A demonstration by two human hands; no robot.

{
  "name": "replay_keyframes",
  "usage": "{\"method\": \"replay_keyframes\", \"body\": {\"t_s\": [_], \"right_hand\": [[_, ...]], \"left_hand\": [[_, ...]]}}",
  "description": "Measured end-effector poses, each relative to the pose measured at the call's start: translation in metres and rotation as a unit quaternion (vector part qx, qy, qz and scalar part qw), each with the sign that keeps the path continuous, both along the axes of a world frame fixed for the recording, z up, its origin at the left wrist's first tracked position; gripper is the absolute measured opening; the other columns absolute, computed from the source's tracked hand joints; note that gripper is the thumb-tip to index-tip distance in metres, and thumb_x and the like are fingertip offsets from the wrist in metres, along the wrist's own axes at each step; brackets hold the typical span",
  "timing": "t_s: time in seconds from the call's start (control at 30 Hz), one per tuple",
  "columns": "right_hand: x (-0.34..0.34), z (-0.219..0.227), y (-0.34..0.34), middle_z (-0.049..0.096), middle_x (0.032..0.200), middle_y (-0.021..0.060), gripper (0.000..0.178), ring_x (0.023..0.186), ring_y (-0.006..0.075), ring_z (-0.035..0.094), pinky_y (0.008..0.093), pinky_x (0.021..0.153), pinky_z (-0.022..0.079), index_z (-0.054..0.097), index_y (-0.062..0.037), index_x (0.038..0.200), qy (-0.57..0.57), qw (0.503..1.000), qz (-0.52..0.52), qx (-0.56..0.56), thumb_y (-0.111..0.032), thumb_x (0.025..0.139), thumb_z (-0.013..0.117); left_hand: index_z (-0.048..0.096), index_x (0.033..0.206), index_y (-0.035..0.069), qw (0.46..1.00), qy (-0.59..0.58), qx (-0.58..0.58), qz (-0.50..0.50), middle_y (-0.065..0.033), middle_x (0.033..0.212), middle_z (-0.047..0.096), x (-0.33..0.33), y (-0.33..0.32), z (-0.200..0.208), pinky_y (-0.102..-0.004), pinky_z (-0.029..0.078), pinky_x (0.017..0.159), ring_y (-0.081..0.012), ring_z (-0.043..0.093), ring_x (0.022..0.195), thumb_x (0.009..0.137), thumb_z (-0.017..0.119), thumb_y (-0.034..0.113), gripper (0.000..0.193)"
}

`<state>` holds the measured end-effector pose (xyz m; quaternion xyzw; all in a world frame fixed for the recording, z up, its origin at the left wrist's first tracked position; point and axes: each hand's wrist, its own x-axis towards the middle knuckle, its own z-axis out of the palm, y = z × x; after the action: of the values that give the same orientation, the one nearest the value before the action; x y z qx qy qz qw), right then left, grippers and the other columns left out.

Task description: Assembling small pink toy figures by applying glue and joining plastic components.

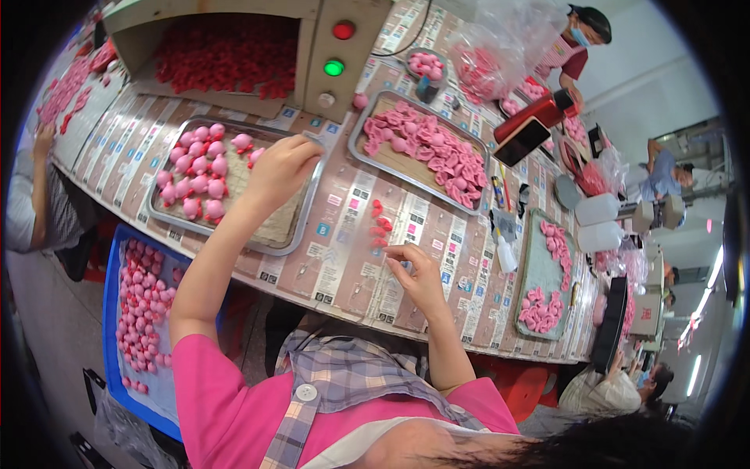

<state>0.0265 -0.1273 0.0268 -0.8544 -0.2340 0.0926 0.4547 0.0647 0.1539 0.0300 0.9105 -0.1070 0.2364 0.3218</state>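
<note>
My left hand [283, 168] reaches over a metal tray [306, 213], its fingers bunched near the tray's far right corner. What they pinch, if anything, is hidden. Pink balls with small red parts [199, 164] cover the tray's left side, and a few lie beside my left wrist. My right hand [422, 277] hovers low over the patterned table, thumb and forefinger a little apart with nothing visible between them. Just beyond its fingertips lies a short row of small red pieces [380, 225].
Behind the tray stands a metal box machine [312, 86] holding many red pieces. Another tray [359, 129] has pink ruffled pieces; a green tray [539, 266] lies right. A blue crate [112, 313] of pink balls sits below left. Bottles [598, 209], a phone [522, 142] and co-workers surround the table.
</note>
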Motion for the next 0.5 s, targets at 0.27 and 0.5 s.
{"method": "replay_keyframes", "body": {"t_s": [0.27, 0.5], "right_hand": [[-0.004, 0.004, -0.012, 0.058, 0.079, 0.0086, 0.015, 0.072, 0.0186, 0.058, 0.027, 0.063, 0.045, 0.059, -0.0032, 0.09, -0.024, 0.999, -0.014, 0.045, -0.007, 0.075, 0.058], [-0.015, -0.013, -0.051, 0.059, 0.079, 0.0081, 0.013, 0.071, 0.0158, 0.058, 0.0234, 0.061, 0.045, 0.06, -0.0013, 0.088, 0.055, 0.991, -0.104, 0.059, -0.004, 0.076, 0.057]], "left_hand": [[0.055, 0.073, 0.007, 0.907, -0.022, 0.407, 0.104, -0.0045, 0.08, 0.055, 0.153, -0.072, -0.012, -0.0294, 0.038, 0.068, -0.0211, 0.05, 0.082, 0.067, 0.053, 0.011, 0.008], [0.06, 0.082, 0.01, 0.965, -0.093, 0.247, 0.005, -0.0044, 0.081, 0.057, 0.088, -0.055, -0.006, -0.0328, 0.042, 0.071, -0.0207, 0.053, 0.081, 0.07, 0.053, 0.01, 0.014]]}}
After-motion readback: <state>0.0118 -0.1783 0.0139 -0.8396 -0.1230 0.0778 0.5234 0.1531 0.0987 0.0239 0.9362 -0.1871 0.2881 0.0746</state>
